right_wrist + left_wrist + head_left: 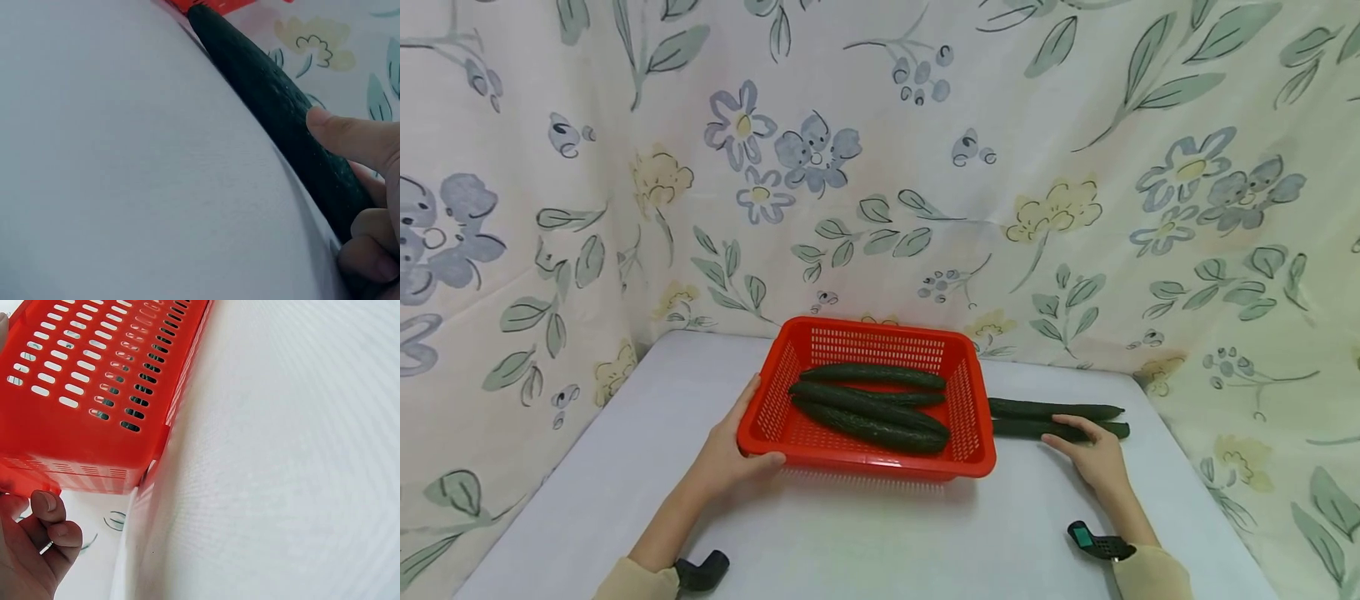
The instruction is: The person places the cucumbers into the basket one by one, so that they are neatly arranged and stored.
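A red plastic basket (865, 458) with slotted walls stands on the white table, several dark green cucumbers (868, 408) lying inside it. My left hand (733, 458) grips its left rim, thumb at the front corner; the left wrist view shows curled fingers (49, 506) by the red wall. To the right of the basket, two more cucumbers lie side by side on the table. My right hand (1097, 458) holds the nearer cucumber (1018, 428) near its right end, thumb on the near side and fingers across it. The farther cucumber (1045, 409) lies just behind.
The white tabletop (880, 542) stretches in front of the basket and to both sides. A floral curtain (887, 167) hangs behind and along the sides of the table. Black devices (702, 571) are strapped to both wrists.
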